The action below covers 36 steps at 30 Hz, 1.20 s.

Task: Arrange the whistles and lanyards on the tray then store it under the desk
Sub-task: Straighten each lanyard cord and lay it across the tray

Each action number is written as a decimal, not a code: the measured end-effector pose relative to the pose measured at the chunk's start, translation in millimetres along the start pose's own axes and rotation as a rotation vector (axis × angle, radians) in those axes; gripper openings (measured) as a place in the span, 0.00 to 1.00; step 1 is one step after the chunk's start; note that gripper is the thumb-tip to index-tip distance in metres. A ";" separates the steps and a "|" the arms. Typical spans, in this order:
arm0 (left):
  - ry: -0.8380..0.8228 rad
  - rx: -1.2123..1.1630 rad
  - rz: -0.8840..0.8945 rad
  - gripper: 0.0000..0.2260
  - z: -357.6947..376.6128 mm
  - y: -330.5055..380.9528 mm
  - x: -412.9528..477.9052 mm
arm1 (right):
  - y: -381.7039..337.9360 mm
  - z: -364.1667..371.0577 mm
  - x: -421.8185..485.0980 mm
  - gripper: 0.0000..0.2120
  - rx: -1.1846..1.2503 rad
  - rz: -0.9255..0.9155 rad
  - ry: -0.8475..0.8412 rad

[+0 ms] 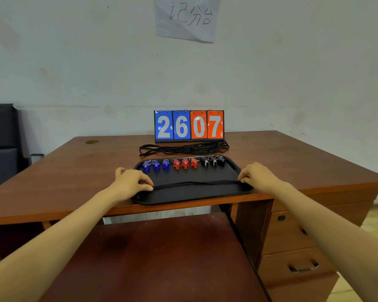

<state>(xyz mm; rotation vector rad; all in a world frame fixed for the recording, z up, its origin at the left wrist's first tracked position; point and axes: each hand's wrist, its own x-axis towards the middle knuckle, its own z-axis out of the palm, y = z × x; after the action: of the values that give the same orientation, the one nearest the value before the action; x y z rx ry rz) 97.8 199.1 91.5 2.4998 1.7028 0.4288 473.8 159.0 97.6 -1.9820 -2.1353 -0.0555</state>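
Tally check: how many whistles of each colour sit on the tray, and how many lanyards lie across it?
Blue whistles: 3
Red whistles: 3
Black whistles: 3
Lanyard stretched across the tray, held at its ends by left hand and right hand: 1
Total: 10

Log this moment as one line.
left hand pinches lanyard end | right hand pinches other end | lanyard stretched across tray | nine whistles along far edge | lanyard pile on desk
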 end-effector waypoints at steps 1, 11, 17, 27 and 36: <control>0.020 -0.016 -0.005 0.05 -0.5 -1.4 -1.2 | 0.5 -0.7 -0.9 0.08 0.009 -0.003 0.001; -0.068 0.022 -0.043 0.06 -13.0 -2.2 -12.5 | 4.3 -1.3 -11.8 0.08 0.107 -0.003 -0.027; -0.044 -0.023 0.014 0.08 -13.4 6.4 -8.6 | -7.1 -6.2 -10.4 0.09 0.061 -0.015 0.037; 0.036 -0.040 0.102 0.11 -27.4 49.8 94.4 | -42.6 -18.2 67.4 0.10 0.261 -0.073 0.066; -0.089 0.016 0.007 0.11 -14.9 3.9 215.9 | -64.2 4.5 200.5 0.14 0.248 -0.088 -0.067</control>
<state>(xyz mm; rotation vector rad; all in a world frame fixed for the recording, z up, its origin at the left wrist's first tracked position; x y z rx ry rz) 170.7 395.6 145.8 2.4972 1.6717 0.3010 397.5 350.7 139.6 -1.7732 -2.1499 0.2517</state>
